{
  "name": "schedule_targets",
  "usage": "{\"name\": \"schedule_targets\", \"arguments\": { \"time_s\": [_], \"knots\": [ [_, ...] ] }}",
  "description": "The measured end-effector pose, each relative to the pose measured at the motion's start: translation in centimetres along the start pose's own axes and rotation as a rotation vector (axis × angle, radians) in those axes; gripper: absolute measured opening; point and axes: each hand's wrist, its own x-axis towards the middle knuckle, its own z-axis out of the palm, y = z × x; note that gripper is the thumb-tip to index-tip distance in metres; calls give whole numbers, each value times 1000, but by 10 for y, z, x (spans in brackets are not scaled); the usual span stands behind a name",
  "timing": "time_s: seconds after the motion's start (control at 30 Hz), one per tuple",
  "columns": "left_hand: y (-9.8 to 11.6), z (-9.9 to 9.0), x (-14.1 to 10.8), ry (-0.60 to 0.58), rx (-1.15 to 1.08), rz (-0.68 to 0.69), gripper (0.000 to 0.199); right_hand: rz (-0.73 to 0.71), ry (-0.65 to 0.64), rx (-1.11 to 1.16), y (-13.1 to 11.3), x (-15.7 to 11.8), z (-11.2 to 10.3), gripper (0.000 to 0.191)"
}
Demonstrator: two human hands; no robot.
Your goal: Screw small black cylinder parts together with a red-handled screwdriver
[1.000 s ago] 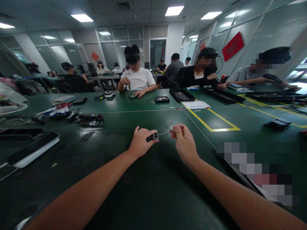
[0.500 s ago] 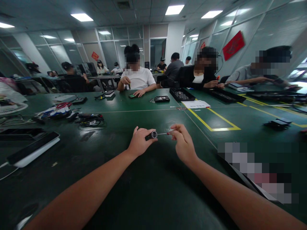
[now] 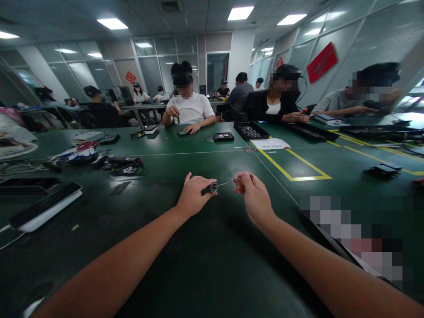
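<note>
Over the middle of the green table (image 3: 205,256), my left hand (image 3: 194,194) is closed on a small dark cylinder (image 3: 212,187) with a silvery round end. My right hand (image 3: 255,194) pinches a screwdriver (image 3: 226,183) by its red handle, which the fingers partly cover. Its thin metal shaft points left and reaches the round end of the cylinder. Whether the tip sits in a screw is too small to make out.
Bundled cables (image 3: 124,167) and a black-and-white box (image 3: 46,207) lie to the left. Ahead are a black tray (image 3: 251,131), a paper sheet (image 3: 270,144) and yellow tape (image 3: 311,178). A person in white (image 3: 190,110) works across the table; a blurred-out item lies at right.
My right-hand fingers have shifted and turned around the screwdriver handle. The shaft is tilted slightly more, its handle end higher. My left hand holds the cylinder in nearly the same place.
</note>
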Motion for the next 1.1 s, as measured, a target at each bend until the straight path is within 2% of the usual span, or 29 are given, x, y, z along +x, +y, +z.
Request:
{"name": "schedule_targets", "arguments": {
  "time_s": [0.07, 0.1, 0.2, 0.4, 0.53, 0.63, 0.77, 0.87, 0.97, 1.03, 1.1],
  "knots": [
    [0, 0, 0, -6, 26, 14, 33, 123, 48, 118, 3, 5, 0, 31],
    [0, 1, 0, -19, 33, 6, 33, 130, 76, 139, 4, 7, -1, 31],
    [-3, 4, 0, -52, 30, -23, 35, 68, 108, 110, 5, 7, -1, 31],
    [-5, 6, -1, -43, 16, -24, 35, -30, 112, 29, 8, 4, 0, 30],
    [-1, 3, 0, -39, -57, -49, 22, -70, 120, 22, 11, 6, -2, 28],
    [3, 2, 1, -24, -133, -54, 19, -157, 116, -13, 2, 4, -3, 28],
    [12, 0, 2, -27, -192, -42, 34, -394, 114, -88, -18, -8, -5, 23],
    [23, 0, 8, -111, -167, -60, 27, -564, 106, -138, -27, -19, -7, 18],
    [31, 3, 17, -294, -55, -105, 14, -667, 64, -176, -30, -27, -10, 14],
    [33, 9, 25, -396, 28, -119, 14, -715, 41, -215, -31, -29, -11, 14],
    [35, 15, 32, -443, 90, -142, 22, -743, 33, -242, -31, -29, -12, 14]
  ]
}}
